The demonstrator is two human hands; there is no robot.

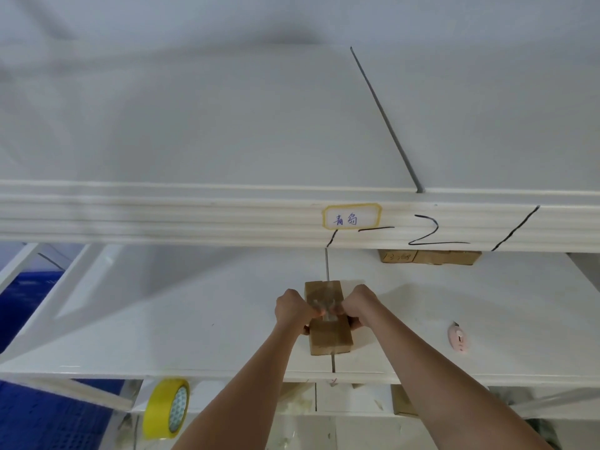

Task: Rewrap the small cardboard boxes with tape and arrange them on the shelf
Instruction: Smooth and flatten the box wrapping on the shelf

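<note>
I see both hands, left hand point(291, 307) and right hand point(357, 305), pinching clear tape on the small brown cardboard box point(328, 319) near the white shelf board's point(194, 336) front edge. Uneven pulling could, I judge, wrinkle the tape or slide the box off.

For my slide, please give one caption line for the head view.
Both hands grip a taped cardboard box on the white shelf.

The small box point(328, 323) is matt brown cardboard with a glossy strip of clear tape point(325, 305) across its top. The shelf point(181, 323) is smooth, white and faintly shiny. The yellow tape roll point(166, 406) looks glossy plastic.
</note>
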